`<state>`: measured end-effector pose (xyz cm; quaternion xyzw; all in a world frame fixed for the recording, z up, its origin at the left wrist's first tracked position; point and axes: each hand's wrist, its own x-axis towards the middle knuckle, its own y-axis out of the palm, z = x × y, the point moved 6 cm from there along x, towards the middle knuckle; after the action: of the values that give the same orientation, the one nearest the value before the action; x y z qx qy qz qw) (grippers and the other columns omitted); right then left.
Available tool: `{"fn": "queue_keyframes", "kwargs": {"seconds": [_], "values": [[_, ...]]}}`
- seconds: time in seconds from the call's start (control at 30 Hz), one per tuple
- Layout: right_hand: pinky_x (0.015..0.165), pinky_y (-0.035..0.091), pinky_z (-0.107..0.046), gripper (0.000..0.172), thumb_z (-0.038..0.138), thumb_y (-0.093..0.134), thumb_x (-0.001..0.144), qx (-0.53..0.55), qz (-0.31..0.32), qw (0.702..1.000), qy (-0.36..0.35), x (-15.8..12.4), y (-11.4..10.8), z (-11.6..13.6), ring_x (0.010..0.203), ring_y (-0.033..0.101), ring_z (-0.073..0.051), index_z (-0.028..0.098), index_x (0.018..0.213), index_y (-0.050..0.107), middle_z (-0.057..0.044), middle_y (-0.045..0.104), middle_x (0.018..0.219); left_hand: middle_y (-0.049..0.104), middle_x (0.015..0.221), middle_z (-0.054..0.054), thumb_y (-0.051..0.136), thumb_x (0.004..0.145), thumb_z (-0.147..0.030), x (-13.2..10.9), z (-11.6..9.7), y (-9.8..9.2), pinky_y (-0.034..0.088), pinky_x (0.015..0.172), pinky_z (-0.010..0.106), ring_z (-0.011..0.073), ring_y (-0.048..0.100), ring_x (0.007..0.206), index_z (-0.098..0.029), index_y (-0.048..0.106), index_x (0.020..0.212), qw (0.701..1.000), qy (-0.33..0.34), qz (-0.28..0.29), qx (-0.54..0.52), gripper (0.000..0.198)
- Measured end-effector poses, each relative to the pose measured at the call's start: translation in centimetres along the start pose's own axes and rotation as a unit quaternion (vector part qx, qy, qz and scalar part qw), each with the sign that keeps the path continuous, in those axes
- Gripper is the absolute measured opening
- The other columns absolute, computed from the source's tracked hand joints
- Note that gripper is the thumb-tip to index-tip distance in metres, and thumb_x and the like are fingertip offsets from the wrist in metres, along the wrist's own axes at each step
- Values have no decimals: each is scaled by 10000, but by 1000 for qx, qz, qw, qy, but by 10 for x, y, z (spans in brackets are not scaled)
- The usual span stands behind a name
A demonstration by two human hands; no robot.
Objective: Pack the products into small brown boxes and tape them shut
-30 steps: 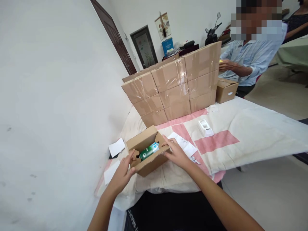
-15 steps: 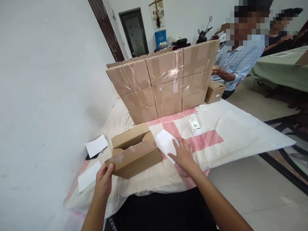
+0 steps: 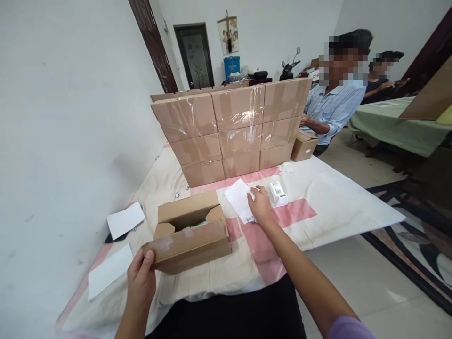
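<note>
Left hand (image 3: 140, 281) grips the near-left corner of the open cardboard box (image 3: 190, 235) on the cloth-covered surface (image 3: 339, 207), thumb on top. Right hand (image 3: 260, 205) rests loosely curled on a white paper sheet (image 3: 239, 198), holding nothing I can see, just beside a small white device (image 3: 278, 193). Taped carton stack (image 3: 233, 127) behind.

A brown cardboard box (image 3: 190, 235) lies open on the cloth-covered table (image 3: 335, 207), its flaps up, something green barely showing inside. A white sheet of paper (image 3: 238, 197) lies flat just right of the box, towards the table's middle.
</note>
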<state>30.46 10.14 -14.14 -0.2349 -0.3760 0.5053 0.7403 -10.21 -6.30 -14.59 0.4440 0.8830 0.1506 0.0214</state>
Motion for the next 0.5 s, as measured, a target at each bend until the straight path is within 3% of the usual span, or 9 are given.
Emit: {"fn": "queue_keyframes", "kwargs": {"seconds": [0.17,0.33,0.5], "values": [[964,488,-304,325,132,457,958,38,23,998,-42,9,-12,-6,1025,679,-215,129,1140,727,-119,742,1112,653,821,-14,906,551,-529,0,5,0,454,727,252,155,554,814,-181,680,809,1000,20,-4,7,489],[863,521,-301,414,105,517,936,49,42,997,-52,7,-8,-13,891,706,-208,128,1334,629,-86,767,977,629,817,-12,882,612,-487,2,6,-3,445,721,254,153,538,813,-179,653,779,999,29,-8,15,418],[933,509,-304,316,61,477,935,35,43,996,-74,4,-14,-12,986,695,-212,146,1021,769,-133,724,1104,589,815,-19,830,679,-494,-2,7,-9,437,711,272,151,523,782,-190,602,778,998,49,3,48,392]]}}
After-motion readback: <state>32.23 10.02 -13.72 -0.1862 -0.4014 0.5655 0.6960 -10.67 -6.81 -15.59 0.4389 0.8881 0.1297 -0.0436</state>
